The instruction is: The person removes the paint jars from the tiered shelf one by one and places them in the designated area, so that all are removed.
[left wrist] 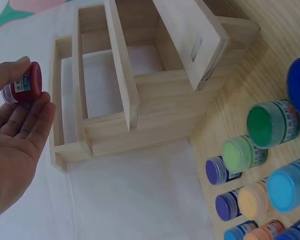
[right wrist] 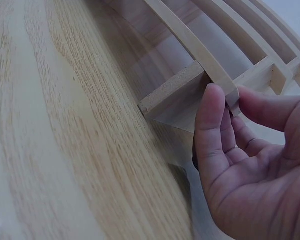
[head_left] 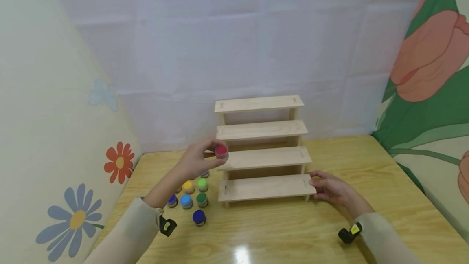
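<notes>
A small red-lidded paint jar (head_left: 221, 151) is pinched between the thumb and fingers of my left hand (head_left: 194, 159). It is held up beside the left end of a wooden tiered rack (head_left: 264, 159), at about the second step from the bottom. In the left wrist view the jar (left wrist: 25, 84) lies sideways, with a label on its side. My right hand (head_left: 335, 189) grips the right end of the lowest step. The right wrist view shows the thumb on one face of that board (right wrist: 220, 75) and the fingers on the other.
Several paint jars stand left of the rack, among them a dark blue jar (head_left: 199, 217), a light blue jar (head_left: 186, 201) and a green jar (head_left: 202, 199). Behind the wooden table (head_left: 278, 231) hangs a white cloth (head_left: 234, 52). Painted panels flank both sides.
</notes>
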A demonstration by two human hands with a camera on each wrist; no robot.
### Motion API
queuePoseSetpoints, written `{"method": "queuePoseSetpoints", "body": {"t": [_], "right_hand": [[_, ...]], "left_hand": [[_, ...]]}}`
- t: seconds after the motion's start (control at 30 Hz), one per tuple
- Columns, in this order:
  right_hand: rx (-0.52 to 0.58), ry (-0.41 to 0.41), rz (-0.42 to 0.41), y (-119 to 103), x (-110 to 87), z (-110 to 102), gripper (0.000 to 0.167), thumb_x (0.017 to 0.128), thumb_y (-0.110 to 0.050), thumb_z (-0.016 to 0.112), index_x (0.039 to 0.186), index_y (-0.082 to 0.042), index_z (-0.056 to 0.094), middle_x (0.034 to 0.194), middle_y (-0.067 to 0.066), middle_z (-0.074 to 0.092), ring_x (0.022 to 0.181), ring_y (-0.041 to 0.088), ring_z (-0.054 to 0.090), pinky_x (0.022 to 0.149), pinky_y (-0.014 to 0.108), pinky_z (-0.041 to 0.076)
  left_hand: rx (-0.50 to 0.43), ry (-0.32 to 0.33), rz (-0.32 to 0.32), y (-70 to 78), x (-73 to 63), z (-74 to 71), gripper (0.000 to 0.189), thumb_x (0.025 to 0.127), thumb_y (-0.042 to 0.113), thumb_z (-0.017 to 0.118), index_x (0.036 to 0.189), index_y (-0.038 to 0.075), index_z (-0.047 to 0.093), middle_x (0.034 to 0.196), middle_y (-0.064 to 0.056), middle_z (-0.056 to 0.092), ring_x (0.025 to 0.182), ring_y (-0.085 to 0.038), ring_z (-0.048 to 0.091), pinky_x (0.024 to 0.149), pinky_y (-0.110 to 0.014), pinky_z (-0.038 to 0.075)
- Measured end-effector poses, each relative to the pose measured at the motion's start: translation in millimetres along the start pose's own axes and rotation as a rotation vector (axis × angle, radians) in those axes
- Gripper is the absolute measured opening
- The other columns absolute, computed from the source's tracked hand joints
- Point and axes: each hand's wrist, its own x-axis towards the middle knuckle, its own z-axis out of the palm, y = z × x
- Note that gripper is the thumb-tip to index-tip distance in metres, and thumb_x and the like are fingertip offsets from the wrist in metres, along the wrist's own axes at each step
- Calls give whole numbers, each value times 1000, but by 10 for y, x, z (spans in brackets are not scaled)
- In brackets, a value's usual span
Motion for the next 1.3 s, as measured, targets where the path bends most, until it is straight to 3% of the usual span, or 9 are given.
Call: {"method": "queuePoseSetpoints", "body": {"t": [0.2, 0.57, 0.8, 1.1, 1.3], "right_hand": [[-5, 1, 4, -6, -6, 13, 18, 104, -9, 54, 120, -16, 53, 100, 5, 68, 82, 13, 65, 67, 22, 58], [-21, 11, -1, -14, -17, 10, 22, 104, -11, 56, 125, -14, 51, 101, 5, 68, 83, 13, 66, 68, 22, 58], [-10, -2, -4, 7, -5, 7, 19, 104, -10, 54, 121, -17, 54, 101, 4, 68, 84, 12, 66, 69, 22, 58], [-4, -5, 0, 2, -11, 6, 20, 104, -10, 55, 123, -16, 52, 101, 5, 68, 83, 12, 66, 68, 22, 58], [4, -9, -1, -2, -16, 19, 22, 104, -10, 55, 124, -16, 52, 101, 5, 68, 84, 13, 66, 69, 22, 58]], "left_hand": [[-44, -6, -21, -51, -181, -21, 37, 90, 11, 78, 123, 7, 64, 112, -6, 68, 107, -24, 64, 95, -45, 58], [-33, -17, -88, -180, -455, -16, 39, 90, 11, 78, 126, 6, 63, 114, -7, 67, 108, -24, 64, 91, -30, 58], [15, 6, -136, -229, -645, -40, 39, 90, 16, 79, 125, 10, 64, 116, -6, 69, 111, -29, 68, 90, -39, 59], [-14, -13, -156, -318, -778, -81, 39, 91, 14, 78, 126, 7, 63, 118, -7, 68, 111, -27, 64, 95, -40, 57], [-17, -26, -217, -392, -860, -108, 39, 89, 13, 79, 125, 11, 65, 117, -4, 68, 110, -24, 63, 95, -36, 58]]}}
